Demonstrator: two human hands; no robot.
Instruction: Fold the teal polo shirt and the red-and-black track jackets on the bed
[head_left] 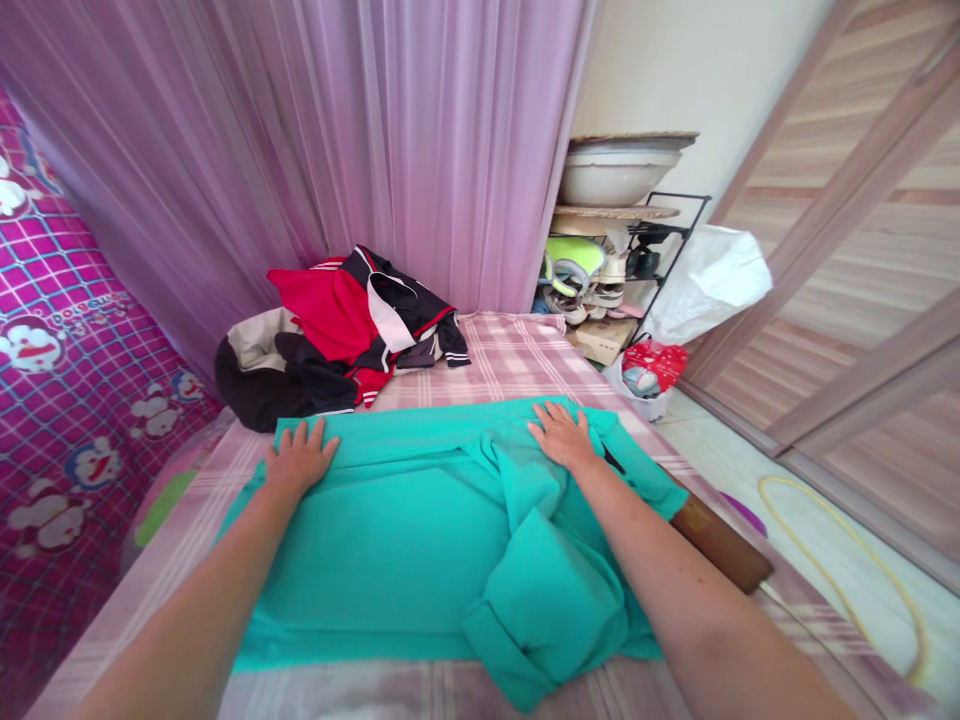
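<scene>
A teal shirt (397, 530) lies spread across the plaid bedsheet in front of me, its far side turned over in a long folded strip. One sleeve is bunched over the right part of the cloth. My left hand (298, 458) rests flat on the far left corner of the shirt, fingers spread. On the far right part, near the collar end, my right hand (561, 434) presses down with its fingers apart. Neither hand grips the fabric. A brown phone-like case (716, 540) with a white cable sits partly under the shirt's right end.
A heap of red, navy and grey clothes (337, 320) lies beyond the shirt, against a purple curtain (450, 150). Past the plaid bed's (510, 350) right edge stand a shoe rack (664, 260) topped with basins, white bags (712, 280) and a yellow cord (862, 540) on the floor.
</scene>
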